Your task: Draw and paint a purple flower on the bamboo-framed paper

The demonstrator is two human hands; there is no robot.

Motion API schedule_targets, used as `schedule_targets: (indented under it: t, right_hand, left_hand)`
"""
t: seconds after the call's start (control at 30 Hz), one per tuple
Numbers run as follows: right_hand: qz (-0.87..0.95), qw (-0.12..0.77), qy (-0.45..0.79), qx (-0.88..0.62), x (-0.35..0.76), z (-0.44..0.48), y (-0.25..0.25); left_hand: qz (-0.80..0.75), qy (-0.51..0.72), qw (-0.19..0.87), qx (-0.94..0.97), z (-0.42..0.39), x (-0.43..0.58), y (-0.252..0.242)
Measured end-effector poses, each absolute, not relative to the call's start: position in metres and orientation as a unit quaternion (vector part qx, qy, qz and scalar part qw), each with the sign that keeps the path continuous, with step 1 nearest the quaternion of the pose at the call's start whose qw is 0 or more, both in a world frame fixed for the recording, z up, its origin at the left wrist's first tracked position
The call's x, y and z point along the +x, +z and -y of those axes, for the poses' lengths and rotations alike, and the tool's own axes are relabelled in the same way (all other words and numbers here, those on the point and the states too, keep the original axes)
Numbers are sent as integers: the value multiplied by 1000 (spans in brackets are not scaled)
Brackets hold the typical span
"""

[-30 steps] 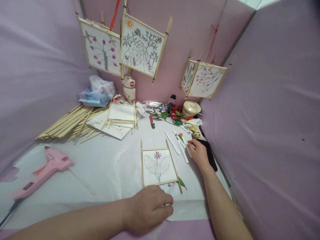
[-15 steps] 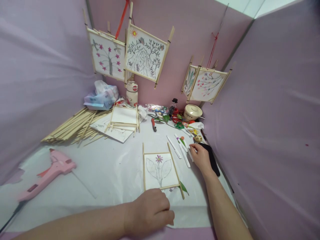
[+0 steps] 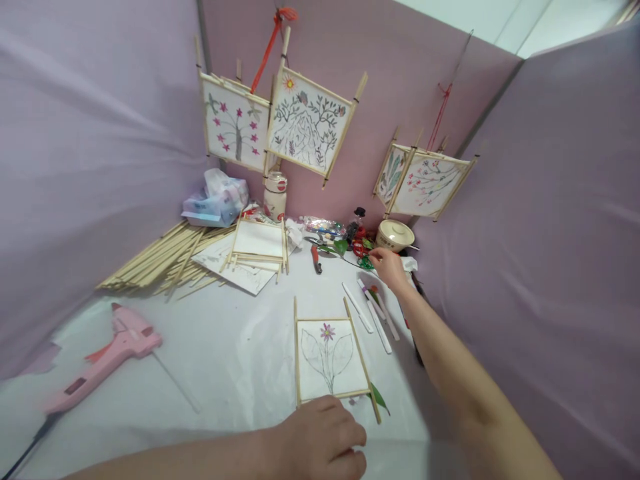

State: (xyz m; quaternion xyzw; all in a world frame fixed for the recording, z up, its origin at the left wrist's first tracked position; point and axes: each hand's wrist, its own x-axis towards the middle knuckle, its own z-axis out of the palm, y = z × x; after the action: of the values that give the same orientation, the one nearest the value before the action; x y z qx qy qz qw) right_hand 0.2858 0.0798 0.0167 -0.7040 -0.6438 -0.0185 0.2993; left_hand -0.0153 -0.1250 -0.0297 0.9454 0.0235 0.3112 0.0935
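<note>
A framed drawing (image 3: 315,353) of a purple flower with two outlined leaves lies in front of me, edged with thin wooden sticks. My left hand (image 3: 325,437) rests curled at its lower edge, knuckles up, with no object showing in it. Farther off, my right hand (image 3: 391,268) reaches over the clutter at the back right. Its fingers are drawn together beside a green ornament (image 3: 366,263); whatever is between them is hidden. Several white markers (image 3: 357,308) lie right of the drawing. A green leaf (image 3: 379,399) sticks out from under the frame's lower right corner.
At left lies a pink glue gun (image 3: 107,357) with its glue stick and cord. Behind it are bamboo sticks (image 3: 150,263), a tissue pack (image 3: 215,203) and blank stick frames (image 3: 259,238). A lidded bowl (image 3: 395,235) stands at back right. Painted lanterns (image 3: 310,123) hang above.
My right hand has left the markers and moved farther back to the cluttered items. A marker now lies where it was. My left hand stays by the drawing; the view has shifted slightly.
</note>
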Motion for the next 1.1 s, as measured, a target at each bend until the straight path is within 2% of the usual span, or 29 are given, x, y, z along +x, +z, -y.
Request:
schedule_targets:
  t: [0.13, 0.3, 0.5, 0.87, 1.1]
  right_hand:
    - [618, 255, -13, -744, 280, -146, 9]
    - [586, 198, 0, -786, 272, -193, -7]
    - [546, 161, 24, -822, 272, -217, -17]
    - [544, 221, -6, -810, 274, -207, -33]
    - [552, 254, -18, -794, 272, -200, -35]
  left_hand:
    - [-87, 263, 163, 947, 123, -8, -59]
    - [-81, 204, 136, 966, 121, 5, -92]
    - [-87, 169, 154, 970, 121, 7, -84]
    - [-100, 134, 205, 964, 119, -5, -58]
    - [-109, 171, 222, 954, 119, -5, -54]
